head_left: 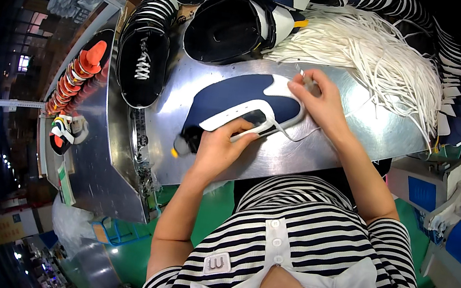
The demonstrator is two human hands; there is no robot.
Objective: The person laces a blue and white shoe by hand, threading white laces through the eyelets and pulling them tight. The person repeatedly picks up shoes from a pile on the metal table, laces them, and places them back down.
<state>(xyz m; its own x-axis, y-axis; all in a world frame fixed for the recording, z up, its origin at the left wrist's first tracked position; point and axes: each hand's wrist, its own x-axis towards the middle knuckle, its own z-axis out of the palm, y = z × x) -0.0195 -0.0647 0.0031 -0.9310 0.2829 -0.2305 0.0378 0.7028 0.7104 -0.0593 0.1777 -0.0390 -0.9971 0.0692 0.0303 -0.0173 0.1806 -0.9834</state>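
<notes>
A navy and white shoe upper (230, 99) lies on its side on the metal table in front of me. My left hand (223, 146) grips it at the white eyelet strip, thumb and fingers around the edge of the opening. A white shoelace (291, 136) comes out of the eyelet strip and curves off to the right, below my right hand. My right hand (321, 101) is pinched beside the white toe end of the upper. Between its fingers is a small greyish object (312, 86) with a thin pale tip; its exact kind is unclear.
A big heap of white shoelaces (363, 50) covers the table's back right. Stacked dark uppers (145, 59) stand at left, more behind and at far right. Another upper (223, 30) sits opening-up at the back. Orange-red shoe parts (76, 76) line a shelf at far left.
</notes>
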